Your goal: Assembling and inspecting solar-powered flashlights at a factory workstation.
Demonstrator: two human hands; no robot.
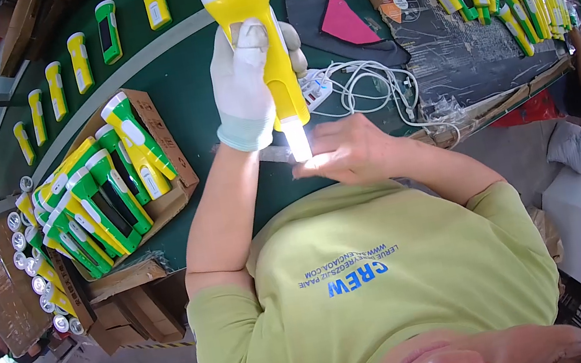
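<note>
My left hand [244,92], in a white knit glove, is wrapped round the body of a yellow flashlight [277,75]. The flashlight's wide, white-rimmed head points away from me, and its narrow tail is toward my chest. A bright white glow [297,141] covers the tail end. My bare right hand [351,147] is closed at that lit end, its fingertips pressed to it. Just left of the glow, a pale strip is too washed out to make out.
On the left stands a cardboard box [162,134] of yellow and green flashlights. More flashlights [81,63] line the green belt beyond, and others crowd the right bench [454,51]. A white power strip [317,87] with coiled cable lies near a pink cloth piece [348,22].
</note>
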